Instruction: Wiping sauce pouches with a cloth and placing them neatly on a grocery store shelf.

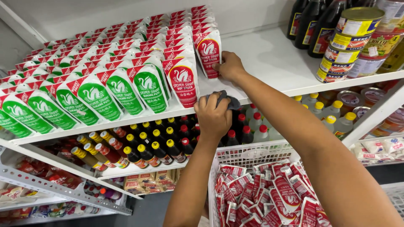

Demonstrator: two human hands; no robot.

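Head view, left to right: rows of green-labelled white plastic pouches (97,96) stand upright on the white shelf (273,63), with red-labelled white plastic pouches (182,80) at the right end of them. The left hand (213,117) is clenched on a dark grey cloth (225,100) at the shelf's front edge. The right hand (229,66) has its fingers closed on the outermost red-labelled pouch (208,52). Below, a white plastic basket (248,153) holds many small red-and-white sachets (269,197). Stacked yellow-labelled tins (349,42) stand far right.
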